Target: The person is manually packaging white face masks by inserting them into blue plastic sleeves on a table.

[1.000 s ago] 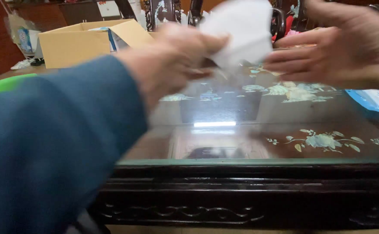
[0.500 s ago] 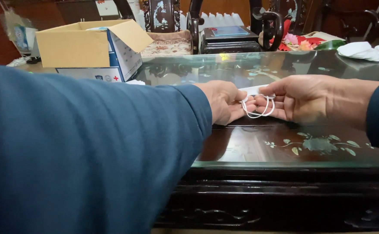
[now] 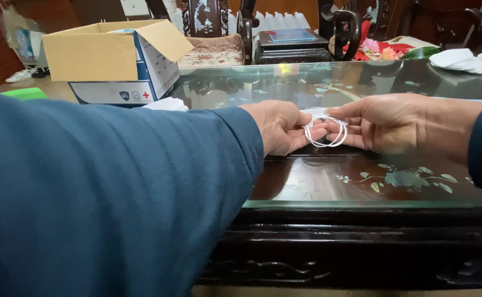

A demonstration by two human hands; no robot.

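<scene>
A dark carved wooden table topped with a glass sheet fills the centre and lower part of the frame; floral inlay is seen under the glass at lower right. The background at the top of the frame is occupied by dark carved furniture with a flat dark box on it.

An open cardboard box with a white printed side is placed at the upper left of the frame, and a low stack of white flat items is seen just beside its lower right corner. A green object is located at the left edge. White folded items are laid at the upper right, with red and pink flowers near them. The lower left of the frame is blocked by a blue sleeve, which hides the table edge there.

A small white folded piece with thin white elastic loops is held at the centre of the frame, just above the glass. The left hand is closed on its left end; the right hand pinches its right end with thumb and fingers. The long axis is oriented left to right across the frame. The loops hang toward the lower edge. Most of the white piece is hidden by the fingers.
</scene>
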